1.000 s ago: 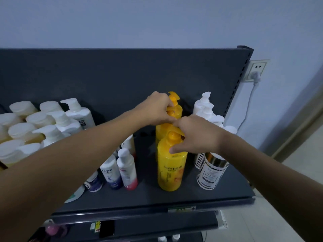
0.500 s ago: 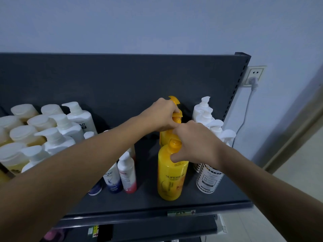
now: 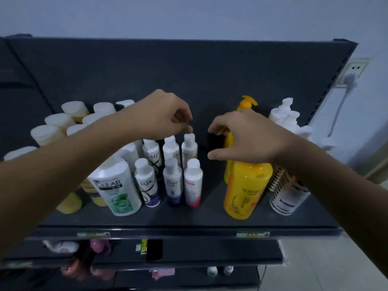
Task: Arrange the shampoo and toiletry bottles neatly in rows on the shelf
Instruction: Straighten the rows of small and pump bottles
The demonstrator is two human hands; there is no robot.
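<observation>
Two yellow pump bottles stand on the dark shelf (image 3: 210, 225), one at the front (image 3: 245, 192) and one behind it (image 3: 246, 105). My right hand (image 3: 243, 136) hovers in front of them, fingers apart, holding nothing. My left hand (image 3: 165, 114) hangs just above a cluster of small white travel bottles (image 3: 190, 148), fingertips curled near one cap, gripping nothing. A large white Clear shampoo bottle (image 3: 115, 185) stands left of the small bottles. White pump bottles (image 3: 285, 112) line the right side behind a black-and-white striped bottle (image 3: 285, 198).
Several cream-capped bottles (image 3: 56, 122) fill the shelf's left side. A gap of bare shelf lies between the small bottles and the yellow ones. The dark back panel (image 3: 189, 70) rises behind. A wall socket (image 3: 354, 74) with a cable is at right. Lower shelves (image 3: 210, 255) hold more items.
Both hands have let go of the yellow pump bottles and moved left; my left hand now hovers over the small white bottles. The camera has shifted left and down.
</observation>
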